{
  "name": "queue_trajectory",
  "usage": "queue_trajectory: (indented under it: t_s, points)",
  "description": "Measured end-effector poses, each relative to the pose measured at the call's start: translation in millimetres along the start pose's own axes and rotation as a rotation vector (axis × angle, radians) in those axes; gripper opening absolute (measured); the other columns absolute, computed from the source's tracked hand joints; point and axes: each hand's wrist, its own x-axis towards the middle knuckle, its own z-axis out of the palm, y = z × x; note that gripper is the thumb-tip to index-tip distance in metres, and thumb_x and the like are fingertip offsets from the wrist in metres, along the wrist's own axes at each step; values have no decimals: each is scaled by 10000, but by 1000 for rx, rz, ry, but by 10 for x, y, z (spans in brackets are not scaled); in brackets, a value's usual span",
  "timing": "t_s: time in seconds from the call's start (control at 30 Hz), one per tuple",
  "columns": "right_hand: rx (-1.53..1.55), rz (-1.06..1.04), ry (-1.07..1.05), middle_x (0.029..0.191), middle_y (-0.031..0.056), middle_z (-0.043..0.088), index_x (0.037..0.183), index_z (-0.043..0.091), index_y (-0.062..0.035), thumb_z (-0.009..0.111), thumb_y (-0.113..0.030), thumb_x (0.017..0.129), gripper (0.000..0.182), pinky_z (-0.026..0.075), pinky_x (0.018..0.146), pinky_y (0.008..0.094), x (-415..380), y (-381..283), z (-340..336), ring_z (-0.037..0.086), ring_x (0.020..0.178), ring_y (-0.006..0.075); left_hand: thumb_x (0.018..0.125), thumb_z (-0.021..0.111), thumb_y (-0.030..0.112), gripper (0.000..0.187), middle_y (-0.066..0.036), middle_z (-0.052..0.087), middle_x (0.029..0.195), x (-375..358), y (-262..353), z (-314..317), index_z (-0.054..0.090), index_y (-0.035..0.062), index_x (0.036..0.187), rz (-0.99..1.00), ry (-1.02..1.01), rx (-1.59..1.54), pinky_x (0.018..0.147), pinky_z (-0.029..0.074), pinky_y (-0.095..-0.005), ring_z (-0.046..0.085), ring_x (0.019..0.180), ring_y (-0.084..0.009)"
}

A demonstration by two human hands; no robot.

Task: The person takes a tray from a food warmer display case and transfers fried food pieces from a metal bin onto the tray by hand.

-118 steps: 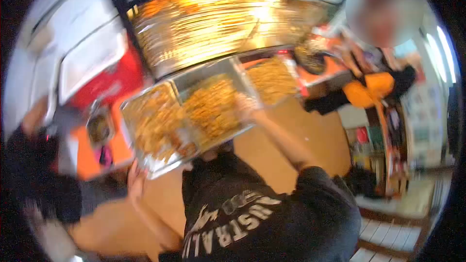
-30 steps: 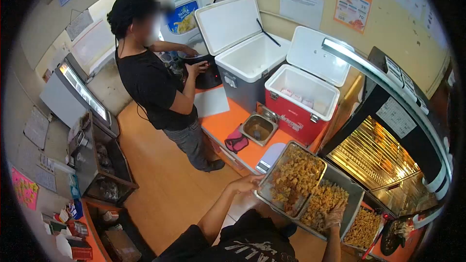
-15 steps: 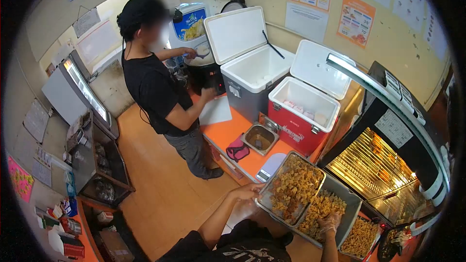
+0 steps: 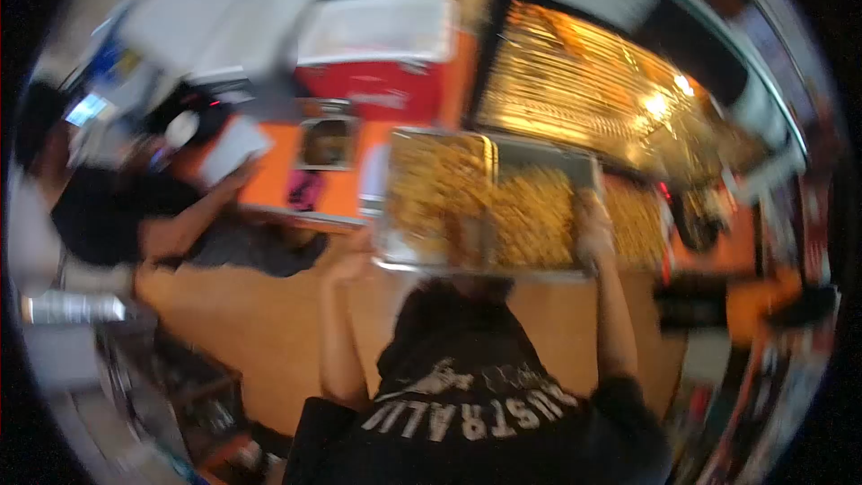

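Observation:
A metal tray (image 4: 489, 162) heaped with golden-brown fried pieces rests over the left part of a larger grey tray (image 4: 539, 151). More fried pieces (image 4: 534, 216) fill the grey tray's visible part. At the left tray's lower left edge is my left hand (image 4: 348, 259), its fingers closed on the rim, though blurred. My right hand (image 4: 593, 232), in a clear glove, is at the grey tray's right edge. Motion smears its fingers, so I cannot make out their grip. Farther right lies another tray of small fried pieces (image 4: 631, 218).
Behind the trays stands a lit warming cabinet (image 4: 575, 90). A red cooler (image 4: 373, 90) is at back left, near a small metal pan (image 4: 326, 144) and a pink-and-black cloth item (image 4: 305, 190). Another person (image 4: 108, 216) works at the counter's left.
My view has swung right and down and is blurred. My right hand has come out of the fried pieces to the grey tray's right edge. My left hand remains at the left tray's edge.

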Motion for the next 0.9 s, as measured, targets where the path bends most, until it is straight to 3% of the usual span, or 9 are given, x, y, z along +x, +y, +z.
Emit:
queue_trajectory:
  t_s: [0.03,0.17,0.33,0.4,0.57,0.63,0.67,0.8,0.9]
  points:
    - [-1,70,-51,1231,158,593,1292,530,-93,541,-80,918,374,486,944,389,-22,-219,-243,582,1116,305,887,639,78,724,-99,575,1274,-84,253,52,320,120,1536,-160,-6,-9,578,549,-299,604,977,-153]
    - [27,195,-259,1123,152,622,1173,597,-106,612,-168,901,280,519,870,407,-17,-585,-610,617,1022,301,918,626,28,760,-130,569,1328,-183,371,237,244,147,1565,-53,78,-135,463,499,-221,607,932,-142]
    - [-267,-75,-584,1286,166,567,1330,529,-95,642,-435,895,564,469,1012,418,247,-854,-153,526,1232,315,902,630,15,778,-110,582,1299,-180,433,232,235,126,1564,-48,77,-148,402,463,-183,598,737,-66]
    - [-225,-91,-552,1366,152,516,1378,492,-99,662,-437,883,623,415,1073,421,326,-1134,-148,468,1299,313,914,641,41,763,-132,600,1289,-164,424,211,241,119,1560,-26,42,-126,424,483,-196,612,851,-100]
    - [-231,-287,-547,1559,111,339,1486,381,-116,714,-383,854,762,260,1197,427,743,-1570,25,332,1429,299,906,652,46,778,-140,566,1347,-161,380,223,238,124,1561,-43,77,-128,415,471,-189,592,809,-91]
    - [-501,-487,-614,1613,81,237,1530,305,-226,723,-364,833,824,274,1200,423,887,-1594,358,253,1474,272,906,651,44,779,-144,550,1370,-140,355,202,238,127,1561,-18,125,-146,414,469,-190,583,792,-87]
    - [-671,-521,-653,1639,32,164,1527,316,-257,637,-338,903,706,179,1234,405,911,-1615,429,164,1504,260,905,651,42,782,-149,537,1387,-132,334,181,236,131,1562,-37,72,-177,416,471,-191,585,798,-88]
    - [-334,-699,-444,1527,152,399,1454,420,-150,672,-148,833,671,236,1210,413,1250,-743,1832,433,1358,335,904,644,29,793,-119,541,1388,-180,404,230,225,145,1567,-45,61,-180,423,477,-194,603,853,-92]
    - [-537,-610,-718,1504,150,423,1442,447,-142,660,-183,850,630,277,1187,414,1131,-1491,649,424,1359,343,902,639,23,795,-76,571,1345,-168,335,171,222,148,1568,-36,63,-190,427,484,-196,603,876,-91]
